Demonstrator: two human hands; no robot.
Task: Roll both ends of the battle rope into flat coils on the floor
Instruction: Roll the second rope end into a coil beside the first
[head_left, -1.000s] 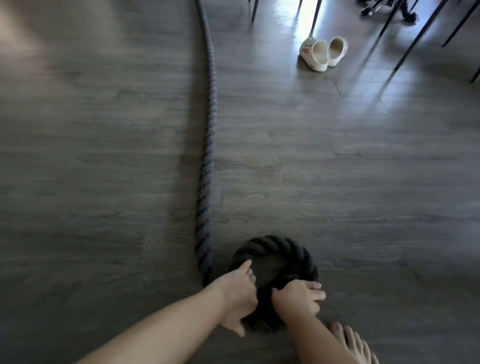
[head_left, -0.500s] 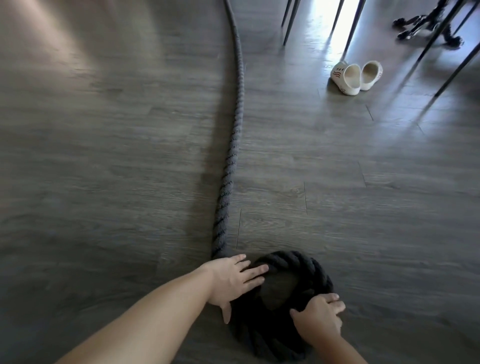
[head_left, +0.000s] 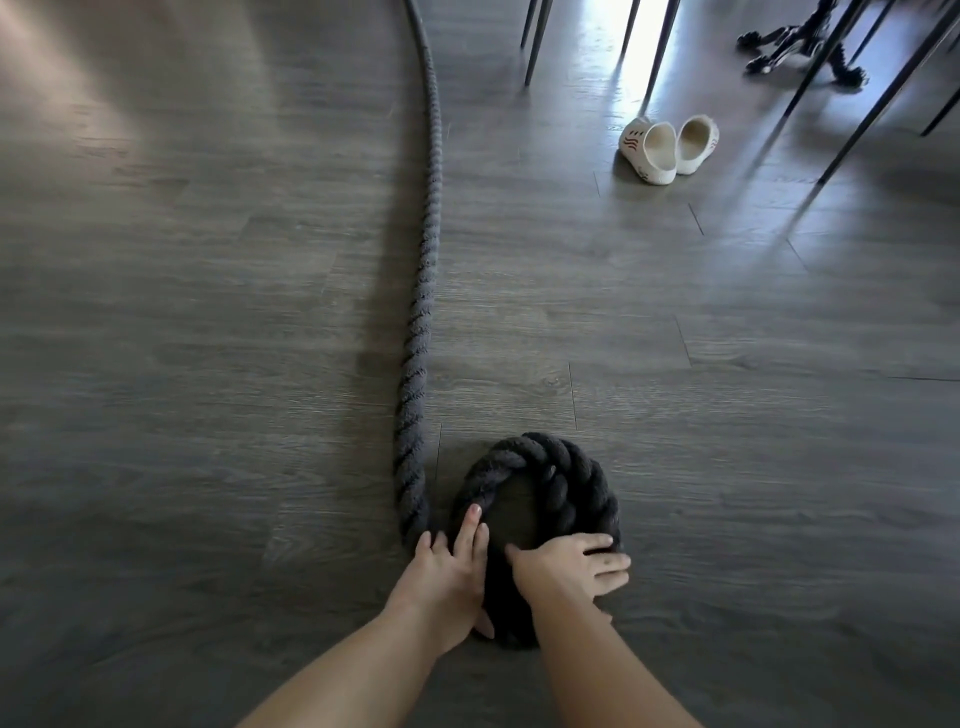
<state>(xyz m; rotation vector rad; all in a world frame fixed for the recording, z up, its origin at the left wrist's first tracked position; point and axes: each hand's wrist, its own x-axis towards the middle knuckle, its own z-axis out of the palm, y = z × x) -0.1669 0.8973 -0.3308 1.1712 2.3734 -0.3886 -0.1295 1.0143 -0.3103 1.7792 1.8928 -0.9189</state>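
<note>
Since half a second ago your left hand (head_left: 445, 574) has slid from the coil's (head_left: 545, 499) upper left down to its near-left side, and your right hand (head_left: 569, 571) has come up and inward across the near-right edge. The left fingers (head_left: 470, 525) now lie straight and loosely together, pointing away from you, flat along the coil's left curve; nothing is gripped. The right fingers (head_left: 613, 564) are spread a little and pressed flat on the coil's near-right turn, not closed around it. The coil lies flat on the floor (head_left: 208, 415) just ahead of you, with a bare patch of floor at its centre. The rope (head_left: 421, 291) leaves beside your left hand and runs straight away, bending left far off. A pair of pale slippers (head_left: 667, 150) sits well apart at upper right, near thin dark legs (head_left: 852, 88)
</note>
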